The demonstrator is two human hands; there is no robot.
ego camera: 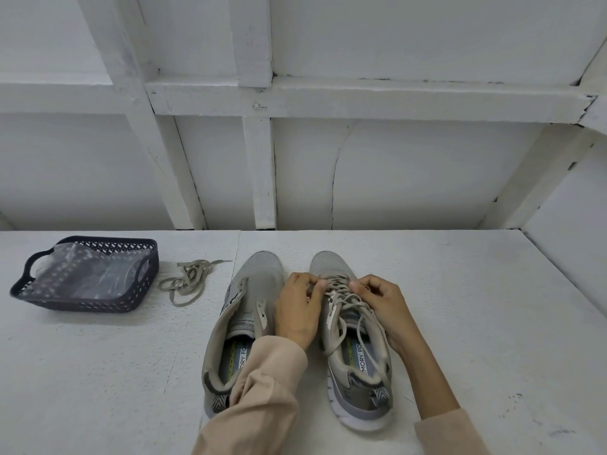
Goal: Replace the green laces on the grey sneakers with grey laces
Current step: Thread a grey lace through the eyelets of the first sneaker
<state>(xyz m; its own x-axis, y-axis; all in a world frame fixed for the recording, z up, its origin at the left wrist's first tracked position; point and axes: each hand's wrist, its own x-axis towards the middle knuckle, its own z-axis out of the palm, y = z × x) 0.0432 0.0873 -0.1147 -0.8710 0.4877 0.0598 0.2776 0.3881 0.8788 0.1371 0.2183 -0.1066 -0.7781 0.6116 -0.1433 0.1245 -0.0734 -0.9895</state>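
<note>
We identify grey woven mesh cloth on the sneakers (262,270), smooth matt soles (358,420), and flat woven cloth in the loose laces (184,282). The basket (98,305) is dark, matt, perforated plastic and contains a glossy, crinkled clear plastic bag (92,274). We note the worktop (460,307) is white-painted, matt and slightly rough.

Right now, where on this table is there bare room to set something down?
The widest bare patch of table lies right of the right sneaker. Another lies in front of the basket, left of the left sneaker. Crowded: the gap between those two, where the loose lace lies, and the right sneaker's lace, which the left hand and right hand pinch.
</note>
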